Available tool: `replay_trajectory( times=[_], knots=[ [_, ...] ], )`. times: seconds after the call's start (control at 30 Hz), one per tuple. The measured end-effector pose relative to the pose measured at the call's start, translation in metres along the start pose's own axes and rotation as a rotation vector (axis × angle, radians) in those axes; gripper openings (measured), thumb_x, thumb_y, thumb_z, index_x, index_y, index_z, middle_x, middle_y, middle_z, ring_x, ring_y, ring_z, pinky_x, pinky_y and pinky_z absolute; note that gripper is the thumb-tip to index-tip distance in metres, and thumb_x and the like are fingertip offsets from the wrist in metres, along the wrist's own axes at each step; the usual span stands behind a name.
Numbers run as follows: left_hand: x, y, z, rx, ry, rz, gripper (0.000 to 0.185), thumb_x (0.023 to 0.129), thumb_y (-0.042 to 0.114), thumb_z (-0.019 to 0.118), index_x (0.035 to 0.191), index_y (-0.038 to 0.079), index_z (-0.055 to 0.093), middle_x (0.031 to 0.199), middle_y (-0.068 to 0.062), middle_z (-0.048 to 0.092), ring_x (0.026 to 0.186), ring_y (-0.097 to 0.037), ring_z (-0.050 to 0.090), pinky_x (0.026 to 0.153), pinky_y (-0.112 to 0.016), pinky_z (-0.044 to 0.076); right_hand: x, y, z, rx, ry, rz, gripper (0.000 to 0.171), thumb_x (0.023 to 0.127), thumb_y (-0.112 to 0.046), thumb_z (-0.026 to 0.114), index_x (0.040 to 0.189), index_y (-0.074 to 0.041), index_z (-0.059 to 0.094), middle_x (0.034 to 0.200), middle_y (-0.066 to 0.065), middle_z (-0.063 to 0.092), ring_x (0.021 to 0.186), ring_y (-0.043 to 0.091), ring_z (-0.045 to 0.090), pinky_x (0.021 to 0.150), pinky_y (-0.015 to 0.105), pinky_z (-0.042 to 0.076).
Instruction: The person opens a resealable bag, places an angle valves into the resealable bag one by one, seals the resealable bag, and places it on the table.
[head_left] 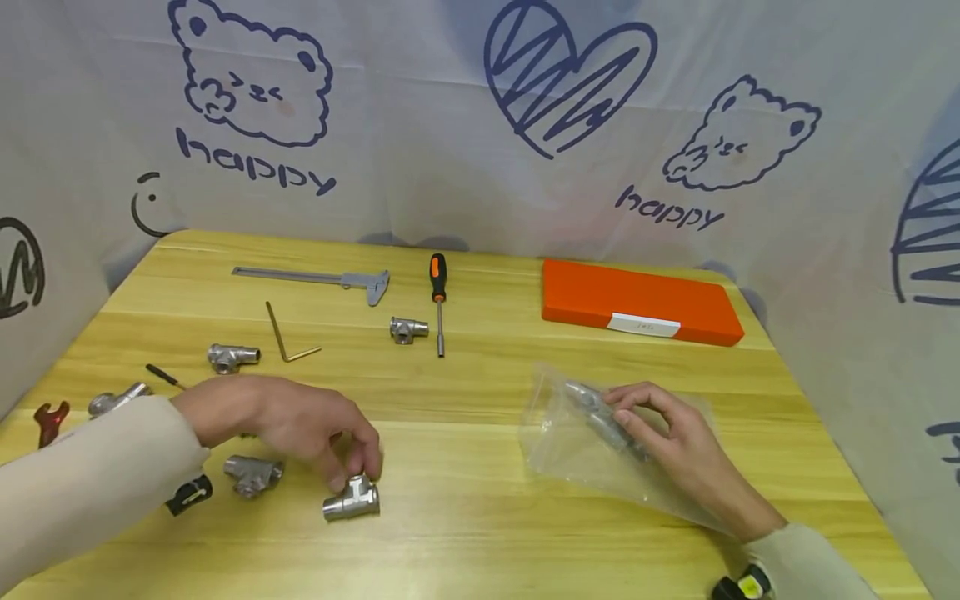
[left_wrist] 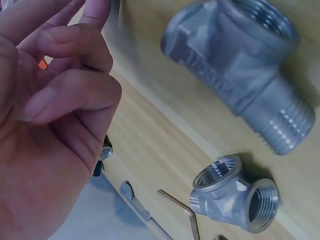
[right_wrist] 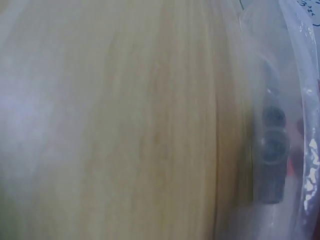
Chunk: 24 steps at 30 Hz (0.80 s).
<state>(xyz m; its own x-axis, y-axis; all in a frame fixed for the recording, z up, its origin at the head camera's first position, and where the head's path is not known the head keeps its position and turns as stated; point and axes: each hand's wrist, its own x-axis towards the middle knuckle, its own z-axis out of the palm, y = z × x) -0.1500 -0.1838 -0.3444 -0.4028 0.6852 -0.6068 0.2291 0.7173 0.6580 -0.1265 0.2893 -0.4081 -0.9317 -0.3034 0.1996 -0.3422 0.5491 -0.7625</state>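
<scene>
I see my left hand (head_left: 300,429) pinching 1 tee fitting (head_left: 351,498) just under its fingertips; my right hand (head_left: 671,442) grips a fitting through the plastic bag (head_left: 570,446).

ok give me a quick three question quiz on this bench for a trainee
1. True or false: the left hand touches a tee fitting.
2. What lies under the right hand? A) the orange case B) a clear bag C) the caliper
3. Fill in: the screwdriver handle is orange and ____.

Key: 1 true; 2 B; 3 black
</scene>
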Motion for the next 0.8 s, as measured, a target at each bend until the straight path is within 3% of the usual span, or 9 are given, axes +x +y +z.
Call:
replay_trajectory(
  times=[0.27, 0.43, 0.6, 0.7, 0.8],
  knots=[
    [0.003, -0.005, 0.008, 0.000, 0.001, 0.052, 0.017, 0.097, 0.023, 0.081, 0.112, 0.031, 0.076, 0.098, 0.010, 0.072, 0.094, -0.008, 0.066, 0.087, -0.027, 0.053, -0.003, 0.003, -0.001, -0.005, 0.005, 0.014, 0.006, 0.111, -0.016, 0.066, 0.108, -0.018, 0.071, 0.129, -0.003, 0.076, 0.126, -0.002, 0.064, 0.112, 0.007, 0.038],
    [0.014, -0.008, 0.002, 0.031, 0.122, 0.151, 0.015, 0.102, 0.030, 0.076, 0.116, 0.028, 0.073, 0.100, 0.011, 0.075, 0.095, -0.008, 0.068, 0.088, -0.028, 0.054, -0.002, 0.004, -0.001, 0.006, 0.006, -0.005, 0.007, 0.111, -0.014, 0.066, 0.108, -0.017, 0.071, 0.129, -0.003, 0.076, 0.126, 0.000, 0.065, 0.112, 0.008, 0.039],
    [0.052, 0.009, -0.004, -0.005, 0.304, 0.259, 0.019, 0.105, 0.025, 0.072, 0.120, 0.013, 0.071, 0.101, 0.005, 0.077, 0.095, -0.010, 0.069, 0.091, -0.028, 0.057, -0.001, 0.005, 0.001, 0.015, -0.006, -0.010, 0.008, 0.111, -0.014, 0.065, 0.109, -0.018, 0.071, 0.129, -0.003, 0.076, 0.127, 0.000, 0.065, 0.112, 0.009, 0.040],
    [0.085, 0.035, -0.001, -0.013, 0.413, 0.263, 0.021, 0.105, 0.027, 0.073, 0.118, 0.010, 0.072, 0.098, 0.005, 0.076, 0.089, -0.009, 0.067, 0.085, -0.027, 0.056, -0.001, 0.006, 0.001, 0.016, -0.007, -0.002, 0.008, 0.111, -0.015, 0.065, 0.109, -0.019, 0.071, 0.129, -0.004, 0.076, 0.127, 0.000, 0.065, 0.112, 0.009, 0.040],
    [0.114, 0.058, 0.006, -0.020, 0.471, 0.242, 0.022, 0.103, 0.030, 0.076, 0.115, 0.011, 0.073, 0.094, 0.007, 0.075, 0.083, -0.007, 0.065, 0.080, -0.025, 0.055, -0.001, 0.006, 0.001, 0.024, -0.006, -0.010, 0.008, 0.110, -0.013, 0.066, 0.109, -0.019, 0.071, 0.128, -0.004, 0.076, 0.127, 0.000, 0.065, 0.113, 0.009, 0.040]
  ],
)
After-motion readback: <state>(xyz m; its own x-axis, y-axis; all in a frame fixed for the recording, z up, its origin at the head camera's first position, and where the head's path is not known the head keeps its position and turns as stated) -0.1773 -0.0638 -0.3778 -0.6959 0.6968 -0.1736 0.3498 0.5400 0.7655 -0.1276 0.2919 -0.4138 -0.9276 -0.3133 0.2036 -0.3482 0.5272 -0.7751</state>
